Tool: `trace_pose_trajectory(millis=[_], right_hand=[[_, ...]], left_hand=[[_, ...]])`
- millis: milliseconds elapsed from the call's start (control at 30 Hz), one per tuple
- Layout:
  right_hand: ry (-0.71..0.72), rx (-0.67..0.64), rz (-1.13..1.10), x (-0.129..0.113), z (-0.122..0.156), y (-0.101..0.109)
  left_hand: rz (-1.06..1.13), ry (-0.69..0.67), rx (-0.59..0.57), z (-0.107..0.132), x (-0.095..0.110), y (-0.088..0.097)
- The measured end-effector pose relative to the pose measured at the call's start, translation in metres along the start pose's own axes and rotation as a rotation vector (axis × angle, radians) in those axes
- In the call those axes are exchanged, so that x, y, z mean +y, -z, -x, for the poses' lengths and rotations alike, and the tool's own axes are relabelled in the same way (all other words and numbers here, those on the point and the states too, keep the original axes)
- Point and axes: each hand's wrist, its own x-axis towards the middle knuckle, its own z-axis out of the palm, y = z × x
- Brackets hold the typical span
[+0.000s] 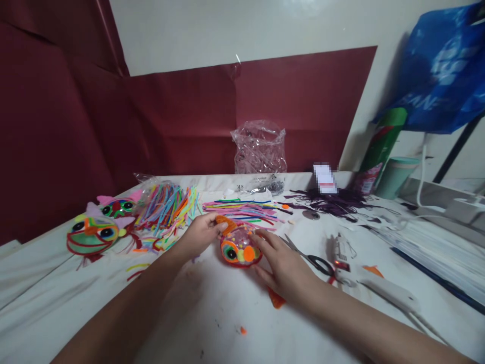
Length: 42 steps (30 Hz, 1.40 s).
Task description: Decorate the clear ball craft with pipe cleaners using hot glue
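Note:
A round craft animal face [237,259] rests on the table in front of me, with a pinkish dotted top, a red rim, an orange nose and a large black eye inside green and orange rings. My left hand [204,235] pinches an orange ear-shaped felt piece [226,225] at the face's upper left edge; whether the piece is fixed there I cannot tell. My right hand [282,260] grips the face's right side, thumb low and fingers on top, hiding the other eye. Partly under that hand lies another orange felt piece [277,299].
Pipe cleaners [166,207] and two finished-looking faces [93,237] lie left. Scissors [316,260], a hot glue gun [379,285] with a lit red light and its cable lie right. Behind are purple strips [333,202], a clear plastic bag [260,149] and a green cup [396,177].

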Motion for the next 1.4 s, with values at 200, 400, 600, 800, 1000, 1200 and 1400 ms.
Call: trace_pose_trajectory(millis=[200, 400, 600, 800, 1000, 1200, 1400], right_hand=[[0.023, -0.011, 0.010, -0.0021, 0.0004, -0.0007], [0.024, -0.030, 0.028, -0.0026, 0.0008, 0.0019], [0.049, -0.014, 0.017, -0.0008, 0.0008, 0.0011], [0.074, -0.003, 0.003, -0.0002, 0.0006, 0.0005], [0.052, -0.027, 0.015, -0.0008, -0.0003, 0.0002], [0.054, -0.030, 0.012, -0.0003, 0.0006, -0.0010], [0.085, -0.004, 0.013, 0.0012, 0.0026, -0.0026]], left_hand=[[-0.052, -0.015, -0.003, 0.0025, -0.0004, -0.0010], [-0.099, -0.034, 0.010, 0.0017, -0.0006, -0.0012], [-0.131, -0.056, 0.011, 0.0000, -0.0043, -0.0014], [-0.182, -0.066, 0.008, 0.0003, -0.0062, -0.0008], [-0.250, -0.097, 0.018, 0.0006, -0.0057, -0.0025], [-0.327, -0.110, 0.020, 0.0005, -0.0047, -0.0041], [-0.390, -0.124, 0.012, 0.0005, -0.0048, -0.0025]])
